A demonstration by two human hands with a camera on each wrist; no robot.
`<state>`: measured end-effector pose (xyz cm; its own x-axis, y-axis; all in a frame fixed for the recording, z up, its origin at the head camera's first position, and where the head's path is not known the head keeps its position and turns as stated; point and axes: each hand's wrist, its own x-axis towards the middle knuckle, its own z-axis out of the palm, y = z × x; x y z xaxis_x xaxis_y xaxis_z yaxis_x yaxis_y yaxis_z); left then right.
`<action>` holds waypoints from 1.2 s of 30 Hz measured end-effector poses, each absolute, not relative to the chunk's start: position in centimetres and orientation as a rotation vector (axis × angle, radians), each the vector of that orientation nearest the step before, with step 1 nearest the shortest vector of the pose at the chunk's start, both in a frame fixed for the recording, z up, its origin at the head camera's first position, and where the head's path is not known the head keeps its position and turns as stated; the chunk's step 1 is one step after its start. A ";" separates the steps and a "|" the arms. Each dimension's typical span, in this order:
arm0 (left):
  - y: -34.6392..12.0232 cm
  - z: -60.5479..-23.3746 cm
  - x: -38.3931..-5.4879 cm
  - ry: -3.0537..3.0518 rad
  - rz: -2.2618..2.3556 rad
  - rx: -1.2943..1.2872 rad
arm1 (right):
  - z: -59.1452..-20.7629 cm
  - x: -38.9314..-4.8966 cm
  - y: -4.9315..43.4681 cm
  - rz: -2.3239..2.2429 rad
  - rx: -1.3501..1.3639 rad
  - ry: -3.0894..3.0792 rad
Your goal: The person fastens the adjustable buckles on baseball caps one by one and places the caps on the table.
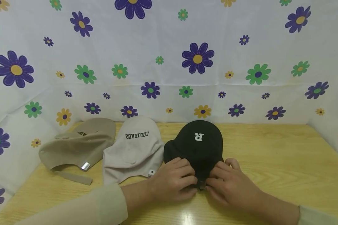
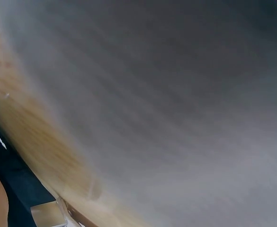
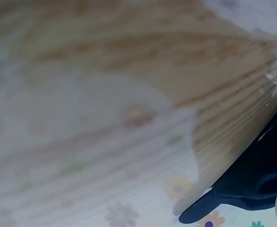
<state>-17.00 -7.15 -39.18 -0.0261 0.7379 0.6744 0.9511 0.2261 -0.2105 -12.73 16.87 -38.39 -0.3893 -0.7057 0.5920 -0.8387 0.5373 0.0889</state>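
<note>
A black baseball cap (image 1: 204,143) with a white R on its front lies on the table, its brim toward the back. At its near edge my left hand (image 1: 174,179) grips the strap side with curled fingers. From the other side my right hand (image 1: 231,181) pinches the same near edge. Between the fingertips sits a small metal buckle (image 1: 202,185), and it shows as a shiny square (image 2: 49,215) in the left wrist view. In the right wrist view, part of the black cap (image 3: 252,177) appears at lower right. The hands hide most of the strap.
Left of the black cap lies a pale cap (image 1: 138,147) lettered COLORADO, close against it. Farther left rests a tan cap (image 1: 76,150) with its strap (image 1: 73,177) hanging loose. A flower-print cloth (image 1: 169,72) stands behind the wooden table (image 1: 270,150).
</note>
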 end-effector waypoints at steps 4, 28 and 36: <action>-7.3 -39.2 -16.9 -1.841 -0.388 -1.540 | -38.5 -12.7 16.8 0.324 1.266 -2.176; -6.7 -39.5 -17.1 -1.704 -0.348 -1.474 | -38.5 -12.8 16.6 0.361 1.373 -2.125; -6.8 -39.5 -17.0 -1.721 -0.356 -1.469 | -38.5 -12.6 16.6 0.354 1.340 -2.158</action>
